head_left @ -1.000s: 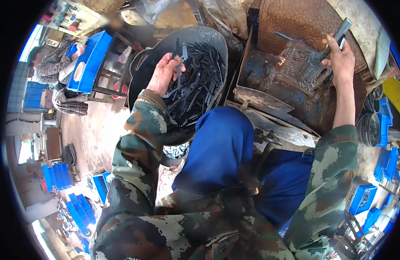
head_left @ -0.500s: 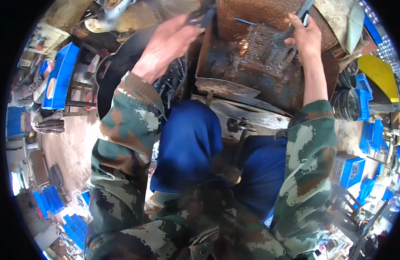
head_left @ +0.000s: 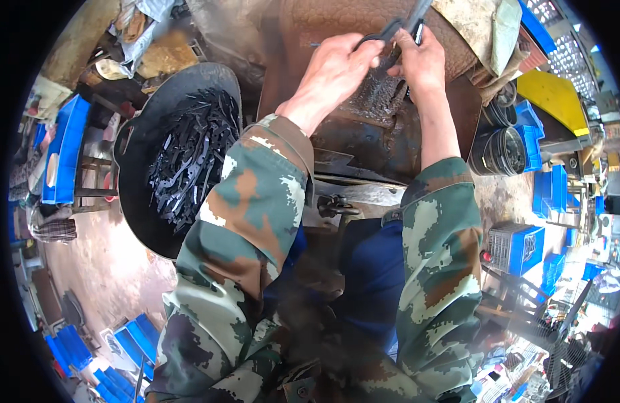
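Note:
My left hand (head_left: 337, 74) is closed around a dark metal piece with a curved, loop-like end (head_left: 385, 31), resembling a scissor handle. Close beside it on the right, my right hand (head_left: 421, 64) grips a long grey metal bar (head_left: 419, 12) that slants up past the top edge. A thin black-and-white strip shows by the right fingers; whether it belongs to the bar, I cannot tell. Both hands are above a wet, rough dark block (head_left: 370, 101) on a rusty brown metal stand (head_left: 350, 141). The fingers partly hide where the two held pieces meet.
To the left stands a large black basin (head_left: 135, 181) heaped with thin dark metal pieces (head_left: 196, 148). Dark round buckets (head_left: 505, 149) and a yellow panel (head_left: 555, 101) are on the right. Blue crates (head_left: 525, 248) stand on the floor, and cloths (head_left: 505, 40) lie at the upper right.
My left hand has swung right, from over the basin's side to beside the right hand, with a dark piece in it. The view has shifted, showing more of the basin.

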Action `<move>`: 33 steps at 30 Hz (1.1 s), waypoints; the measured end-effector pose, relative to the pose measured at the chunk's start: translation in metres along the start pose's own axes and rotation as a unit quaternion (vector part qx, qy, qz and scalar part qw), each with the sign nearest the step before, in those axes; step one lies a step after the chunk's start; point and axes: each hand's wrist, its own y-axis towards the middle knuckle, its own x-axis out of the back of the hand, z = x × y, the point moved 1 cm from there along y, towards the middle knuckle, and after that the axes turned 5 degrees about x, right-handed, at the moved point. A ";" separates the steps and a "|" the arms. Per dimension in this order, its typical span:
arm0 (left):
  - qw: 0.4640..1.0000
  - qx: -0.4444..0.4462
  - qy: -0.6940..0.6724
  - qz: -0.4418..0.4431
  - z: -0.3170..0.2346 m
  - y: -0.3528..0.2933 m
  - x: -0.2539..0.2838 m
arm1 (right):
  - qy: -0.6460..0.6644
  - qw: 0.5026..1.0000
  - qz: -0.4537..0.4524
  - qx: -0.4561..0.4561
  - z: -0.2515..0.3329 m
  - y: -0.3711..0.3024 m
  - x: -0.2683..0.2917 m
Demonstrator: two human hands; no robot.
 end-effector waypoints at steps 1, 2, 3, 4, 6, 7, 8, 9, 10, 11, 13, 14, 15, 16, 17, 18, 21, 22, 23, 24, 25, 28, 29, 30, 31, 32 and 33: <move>0.998 0.053 0.022 -0.013 0.011 -0.004 0.003 | 0.021 1.000 -0.002 0.015 -0.001 0.001 -0.001; 0.997 0.058 0.036 -0.033 0.018 -0.004 0.003 | 0.040 0.999 -0.004 0.021 -0.003 0.001 -0.002; 0.995 0.065 0.054 -0.056 0.025 -0.005 0.007 | 0.047 0.999 -0.007 0.012 -0.005 0.002 -0.003; 0.994 0.056 0.062 -0.064 0.029 -0.004 0.010 | 0.061 0.998 -0.008 0.025 -0.006 0.002 -0.004; 0.994 0.044 0.053 -0.084 0.033 -0.003 0.011 | 0.067 0.997 -0.011 0.031 -0.006 0.004 -0.004; 0.989 0.004 0.098 -0.112 0.032 -0.001 0.011 | 0.054 0.998 -0.009 0.029 -0.006 0.004 -0.003; 0.991 0.000 0.065 -0.116 0.030 0.000 0.009 | 0.034 0.999 -0.006 0.008 -0.006 0.005 -0.003; 0.989 0.008 0.080 -0.122 0.029 0.000 0.007 | 0.010 1.000 -0.001 -0.004 -0.006 0.006 -0.003; 0.989 0.025 0.083 -0.119 0.026 -0.001 0.005 | 0.022 1.000 -0.004 -0.008 -0.006 0.006 -0.004; 0.991 -0.002 0.068 -0.119 0.023 -0.003 0.004 | 0.025 1.000 -0.008 -0.010 -0.006 0.006 -0.004; 0.984 0.011 0.100 -0.145 0.018 -0.008 0.000 | 0.047 0.999 -0.006 0.005 -0.007 0.006 -0.005; 0.987 0.024 0.082 -0.139 0.016 -0.010 -0.001 | 0.027 1.000 -0.005 -0.009 -0.008 0.006 -0.004; 0.988 0.032 0.070 -0.131 0.014 -0.011 -0.002 | 0.034 0.999 -0.002 -0.003 -0.009 0.005 -0.004; 0.989 0.035 0.061 -0.133 0.012 -0.012 -0.002 | 0.046 0.999 0.011 -0.004 -0.010 0.006 -0.003; 0.989 0.041 0.062 -0.126 0.011 -0.012 -0.002 | 0.033 0.999 0.003 -0.029 -0.012 0.007 -0.002; 0.990 0.047 0.048 -0.123 0.010 -0.012 -0.003 | 0.055 0.998 0.013 -0.010 -0.014 0.007 -0.002; 0.992 0.049 0.037 -0.114 0.010 -0.009 -0.004 | 0.077 0.997 0.018 -0.004 -0.020 0.010 -0.001; 0.991 0.047 0.030 -0.122 0.010 -0.009 -0.005 | 0.077 0.997 0.017 0.002 -0.022 0.011 -0.001; 0.992 0.045 0.027 -0.118 0.011 -0.009 -0.005 | 0.077 0.997 0.020 0.003 -0.024 0.011 -0.001; 0.992 0.043 0.024 -0.114 0.011 -0.008 -0.006 | 0.072 0.997 0.018 0.005 -0.025 0.012 0.000; 0.992 0.044 0.024 -0.116 0.011 -0.008 -0.006 | 0.067 0.998 0.015 0.007 -0.025 0.013 0.000; 0.994 0.034 0.004 -0.106 0.011 -0.007 -0.007 | 0.064 0.998 0.020 0.012 -0.026 0.013 0.001; 0.994 0.034 0.003 -0.107 0.011 -0.007 -0.007 | 0.062 0.998 0.021 0.012 -0.026 0.013 0.001; 0.993 0.031 0.008 -0.110 0.010 -0.007 -0.008 | 0.061 0.998 0.022 0.013 -0.025 0.013 0.001; 0.993 0.027 0.013 -0.114 0.010 -0.007 -0.008 | 0.060 0.998 0.020 0.015 -0.025 0.013 0.001; 0.993 0.026 0.012 -0.114 0.010 -0.007 -0.007 | 0.059 0.998 0.018 0.018 -0.024 0.012 0.001; 0.994 0.034 0.012 -0.106 0.010 -0.006 -0.007 | 0.057 0.998 0.017 0.019 -0.023 0.012 0.000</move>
